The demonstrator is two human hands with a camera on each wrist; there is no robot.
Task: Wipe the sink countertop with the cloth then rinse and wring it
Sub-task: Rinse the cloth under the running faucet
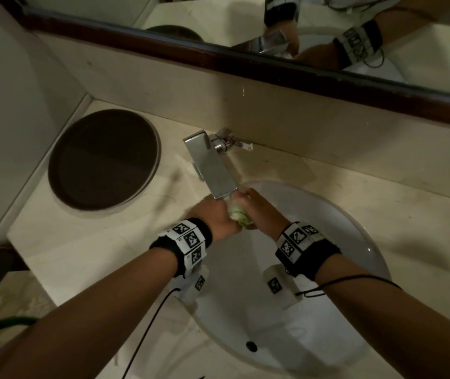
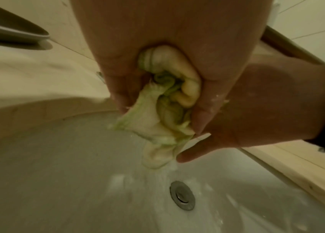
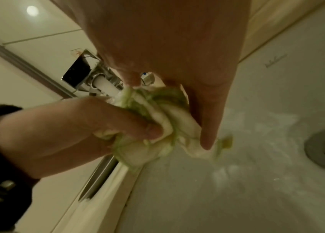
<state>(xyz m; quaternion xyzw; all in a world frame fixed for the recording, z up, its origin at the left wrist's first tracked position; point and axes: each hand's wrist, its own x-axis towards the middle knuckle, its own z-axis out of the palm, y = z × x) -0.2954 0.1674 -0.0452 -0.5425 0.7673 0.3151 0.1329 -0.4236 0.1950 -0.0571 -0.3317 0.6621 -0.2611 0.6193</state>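
A wet, bunched yellow-green cloth (image 1: 239,214) is squeezed between both hands just under the spout of the chrome faucet (image 1: 213,168), over the white sink basin (image 1: 341,242). My left hand (image 1: 219,217) grips its left part with the fingers curled round it. My right hand (image 1: 260,210) grips the right part. In the left wrist view the cloth (image 2: 167,100) bulges out of the fist and water runs off its lower end toward the drain (image 2: 182,197). In the right wrist view the cloth (image 3: 157,123) sits twisted between the two hands below the faucet (image 3: 90,78).
The beige stone countertop (image 1: 81,242) surrounds the basin. A dark round tray (image 1: 103,160) lies at the back left beside the faucet. A framed mirror (image 1: 245,58) runs along the back wall. Cables hang from both wrist bands.
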